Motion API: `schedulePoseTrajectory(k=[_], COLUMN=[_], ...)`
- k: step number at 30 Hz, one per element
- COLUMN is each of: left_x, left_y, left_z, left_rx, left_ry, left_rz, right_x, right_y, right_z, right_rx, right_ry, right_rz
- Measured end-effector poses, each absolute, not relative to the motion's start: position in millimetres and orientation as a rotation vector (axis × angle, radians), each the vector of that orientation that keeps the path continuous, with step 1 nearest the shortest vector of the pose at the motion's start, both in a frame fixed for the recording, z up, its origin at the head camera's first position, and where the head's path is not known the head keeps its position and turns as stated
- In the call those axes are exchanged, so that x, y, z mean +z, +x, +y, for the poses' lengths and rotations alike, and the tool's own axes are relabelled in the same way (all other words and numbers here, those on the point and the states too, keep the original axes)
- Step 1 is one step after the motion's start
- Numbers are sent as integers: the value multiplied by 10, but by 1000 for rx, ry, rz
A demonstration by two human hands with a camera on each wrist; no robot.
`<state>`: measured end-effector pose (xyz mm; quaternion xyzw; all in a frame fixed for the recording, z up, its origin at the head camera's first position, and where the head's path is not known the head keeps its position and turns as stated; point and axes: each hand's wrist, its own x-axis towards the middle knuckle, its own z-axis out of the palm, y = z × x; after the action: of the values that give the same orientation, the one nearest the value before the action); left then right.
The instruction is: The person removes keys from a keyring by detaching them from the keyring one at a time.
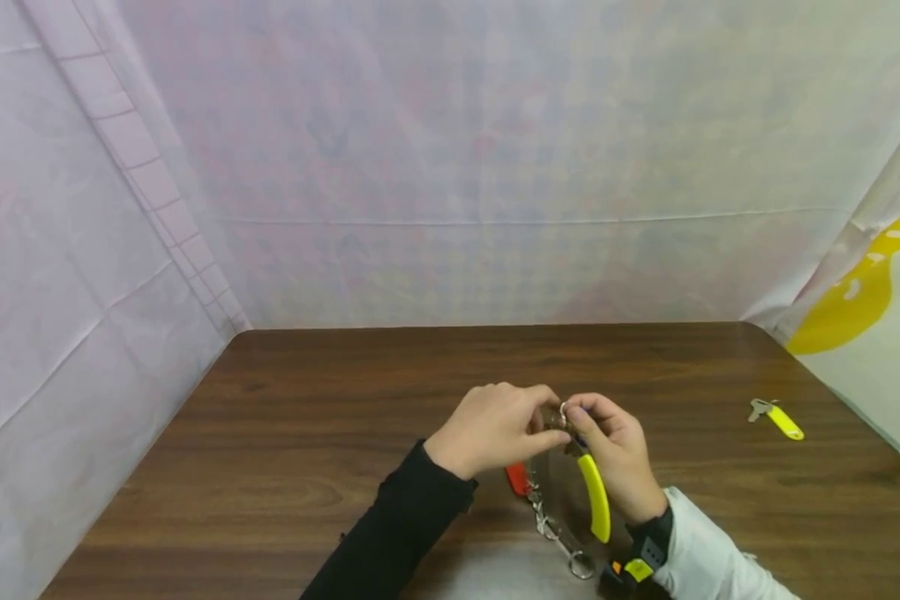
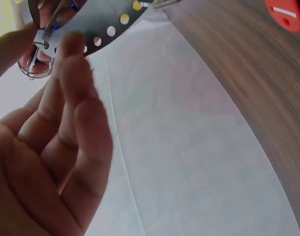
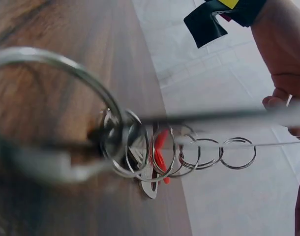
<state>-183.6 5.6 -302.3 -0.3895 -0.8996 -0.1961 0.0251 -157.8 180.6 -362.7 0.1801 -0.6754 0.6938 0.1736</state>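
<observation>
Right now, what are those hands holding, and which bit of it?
A curved strip with holes, pinched near its far end by the left hand and right hand; the exact spots are hidden.

I am seeing soft, even light filling the head view, with a pale sheen lying across the near edge of the table (image 1: pixel 307 417). The left wrist view is looking hazy; in the right wrist view, the nearest ring (image 3: pixel 78 71) is blurring heavily while the farther rings (image 3: pixel 174 151) are appearing sharper.
</observation>
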Motion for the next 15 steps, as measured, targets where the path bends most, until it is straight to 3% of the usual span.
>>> schedulePoseTrajectory(k=[15], left_x=[-3055], left_y=[-1847], left_z=[31], left_rx=[-553], left_ry=[-1277], left_rz=[-2681], right_x=[-3662], right_y=[-1614], right_z=[1793], right_rx=[1897], right_ry=[613], right_rz=[-1849])
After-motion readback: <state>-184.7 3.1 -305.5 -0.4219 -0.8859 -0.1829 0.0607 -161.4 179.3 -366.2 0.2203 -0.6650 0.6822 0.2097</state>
